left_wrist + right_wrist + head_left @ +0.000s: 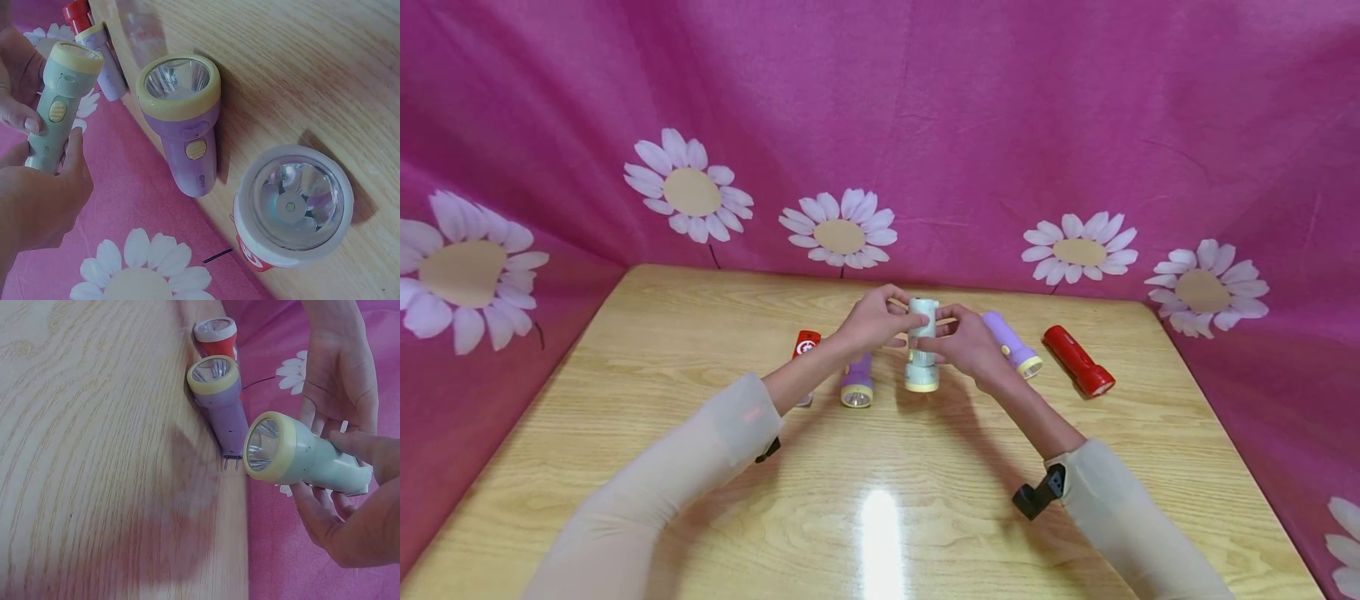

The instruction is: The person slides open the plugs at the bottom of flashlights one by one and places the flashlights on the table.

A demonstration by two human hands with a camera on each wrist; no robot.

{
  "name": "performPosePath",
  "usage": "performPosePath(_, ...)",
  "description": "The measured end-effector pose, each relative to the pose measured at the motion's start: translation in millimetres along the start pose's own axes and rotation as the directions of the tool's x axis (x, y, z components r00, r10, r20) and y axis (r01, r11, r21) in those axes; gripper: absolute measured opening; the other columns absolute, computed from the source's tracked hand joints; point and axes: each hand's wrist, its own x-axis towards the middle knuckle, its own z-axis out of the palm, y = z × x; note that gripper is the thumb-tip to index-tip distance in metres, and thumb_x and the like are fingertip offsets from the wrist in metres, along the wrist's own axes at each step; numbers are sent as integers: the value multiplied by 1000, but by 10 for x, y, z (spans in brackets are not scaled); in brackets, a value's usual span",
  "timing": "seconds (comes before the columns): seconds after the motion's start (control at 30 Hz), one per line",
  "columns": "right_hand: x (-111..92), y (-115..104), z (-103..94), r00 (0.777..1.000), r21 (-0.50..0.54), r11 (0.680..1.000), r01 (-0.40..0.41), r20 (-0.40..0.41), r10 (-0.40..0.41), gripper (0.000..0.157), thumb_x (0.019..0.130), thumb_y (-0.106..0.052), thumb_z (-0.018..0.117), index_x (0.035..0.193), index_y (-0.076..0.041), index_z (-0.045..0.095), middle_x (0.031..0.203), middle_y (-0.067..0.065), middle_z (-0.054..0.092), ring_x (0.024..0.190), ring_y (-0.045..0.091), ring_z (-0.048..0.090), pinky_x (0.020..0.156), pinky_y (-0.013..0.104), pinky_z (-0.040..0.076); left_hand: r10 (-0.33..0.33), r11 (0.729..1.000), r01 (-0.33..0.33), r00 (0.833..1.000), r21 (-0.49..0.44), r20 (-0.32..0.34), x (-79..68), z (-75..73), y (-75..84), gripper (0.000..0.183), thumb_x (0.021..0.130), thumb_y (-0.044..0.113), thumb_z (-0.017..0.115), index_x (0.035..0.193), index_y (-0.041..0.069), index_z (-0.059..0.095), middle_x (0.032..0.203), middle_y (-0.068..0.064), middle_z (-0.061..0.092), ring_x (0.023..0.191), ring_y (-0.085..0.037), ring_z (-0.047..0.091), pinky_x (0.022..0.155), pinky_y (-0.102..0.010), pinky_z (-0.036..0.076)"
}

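Note:
A pale green flashlight (pixel 922 377) with a cream rim is held above the table between both hands, lens end down in the head view. My left hand (pixel 874 321) grips its tail end between thumb and fingers, as the left wrist view shows. From the other side my right hand (pixel 972 346) holds the body with thumb and fingers around it. A ribbed cream switch (pixel 57 111) faces the left wrist camera. Beneath my left forearm lies a purple flashlight (pixel 857 390), with two metal prongs (pixel 231 462) out at its tail in the right wrist view.
A red flashlight with a white rim (pixel 247 187) lies at the left, partly behind my left arm. Right of my hands are a lilac flashlight (pixel 1006 337) and a plain red one (pixel 1075 358). A pink flowered cloth (pixel 955 167) hangs along the wooden table's (pixel 820 517) far edge.

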Motion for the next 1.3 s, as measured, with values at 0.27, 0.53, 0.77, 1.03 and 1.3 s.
performPosePath(0.27, -7, -10, -9, 1000, 37, 999, -10, 24, 9, 56, 74, -16, 77, 116, 0, 45, 100, 18, 57, 81, 21, 59, 76, 42, 54, 15, 1000, -16, 1000, 7, 17, -2, -18, 4, 40, 80, 14, 72, 111, 4, 49, 102, -16, 58, 87, -26, 62, 68, -34, 56)
performPosePath(0.53, -16, -31, -32, 999, 82, 997, 5, 50, -9, 59, 75, -15, 77, 119, 2, 42, 102, 20, 55, 82, 21, 60, 72, 39, 55, 37, 999, -37, 999, -7, 32, -22, -31, 37, 40, 81, 13, 72, 112, 5, 49, 102, -16, 58, 86, -26, 62, 69, -35, 56)
performPosePath(0.77, -18, -42, -65, 998, 102, 995, 9, 57, -14, 58, 74, -15, 78, 118, 2, 44, 100, 17, 55, 80, 20, 60, 79, 46, 52, 46, 998, -44, 998, -35, 51, -44, -31, 73, 40, 81, 11, 71, 113, 5, 49, 104, -17, 56, 88, -27, 61, 72, -39, 55)
performPosePath(1.03, -31, -33, -80, 996, 94, 993, 77, 45, -81, 54, 74, -13, 77, 116, 3, 46, 100, 19, 55, 83, 21, 59, 77, 44, 53, 90, 995, -87, 994, -53, 65, -52, -36, 84, 36, 82, 11, 70, 111, 5, 49, 104, -17, 55, 89, -27, 60, 69, -34, 56)
performPosePath(1.3, -29, -14, -56, 990, 87, 987, 137, 34, -140, 50, 74, -10, 76, 113, 3, 47, 98, 19, 56, 85, 23, 58, 75, 43, 54, 112, 990, -105, 992, -91, 65, -68, -44, 63, 37, 81, 7, 70, 110, 3, 48, 103, -19, 52, 87, -28, 59, 70, -34, 56)
